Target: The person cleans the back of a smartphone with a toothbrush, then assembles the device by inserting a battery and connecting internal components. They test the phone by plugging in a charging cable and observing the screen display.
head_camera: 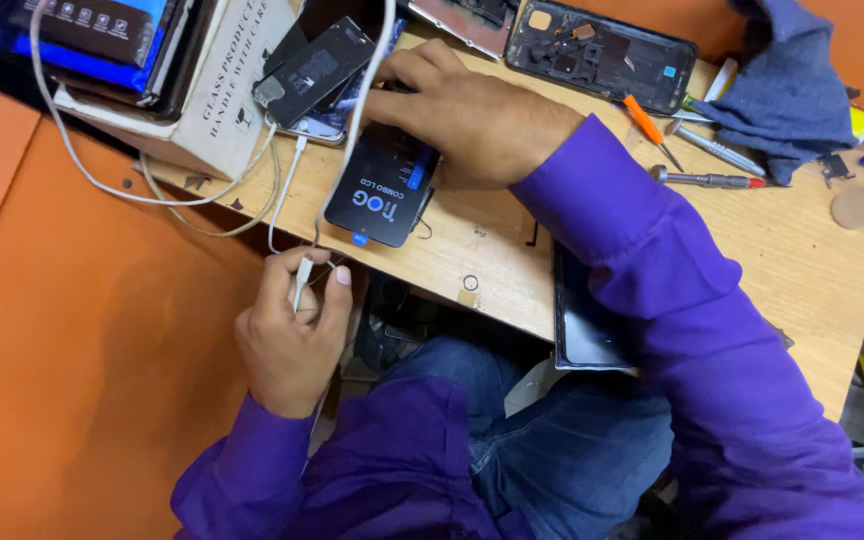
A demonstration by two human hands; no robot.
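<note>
Left hand (292, 335), fingers closed on a white cable plug (301, 282), just below the table edge (512, 300). Right hand (467, 115) rests flat, fingers together, on a black phone display (380, 195) with a blue tab; its fingertips and the display's upper edge are hidden. White cable (367, 95) runs up past the right hand.

Only one view here, a head cam looking steeply down, pretty close in, onto the wooden bench (512, 260). The bench runs diagonally across the upper frame, the wearer's lap below it, orange floor to its left.
</note>
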